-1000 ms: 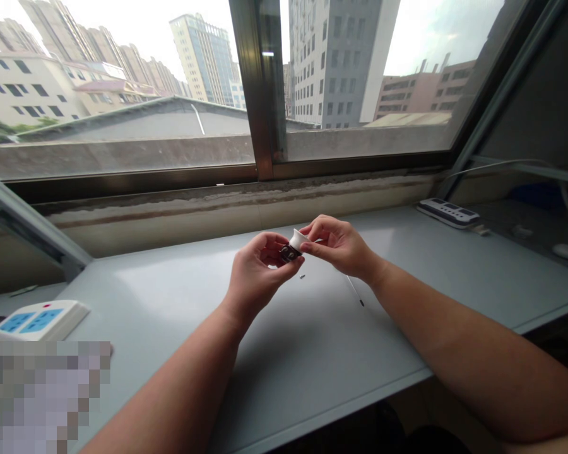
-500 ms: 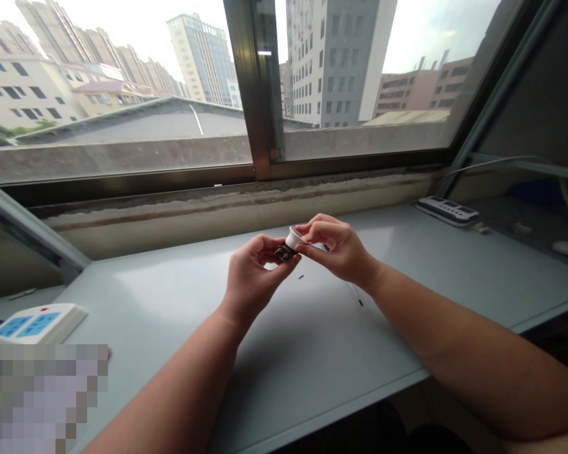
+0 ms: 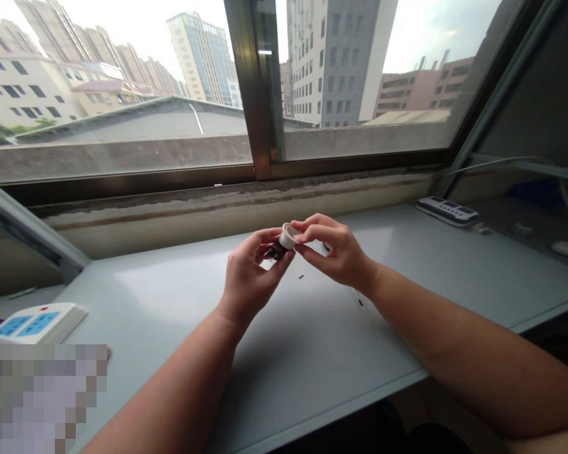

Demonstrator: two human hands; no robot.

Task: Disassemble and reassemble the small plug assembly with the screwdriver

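Note:
My left hand (image 3: 253, 268) is closed on a small dark part (image 3: 275, 251) with metal prongs, near the middle of the view. A white round cup-like piece (image 3: 288, 237) sits against the dark part, its open rim tilted up and to the right. The fingers and thumb of my right hand (image 3: 334, 246) pinch the rim of this white piece from the right. Both hands are held above the grey table (image 3: 307, 353). Below them, a tiny metal piece (image 3: 301, 276) lies on the tabletop. A thin rod with a dark tip (image 3: 359, 301) lies partly under my right wrist.
A white power strip with blue sockets (image 3: 42, 323) stands at the left, beside a pixelated area. Another power strip (image 3: 447, 211) lies at the back right with a cable nearby. Behind the table are a low wall and a window frame (image 3: 260, 94).
Both held parts have shifted slightly left, and the white piece has turned so its round opening shows more. My right fingers have moved left with it.

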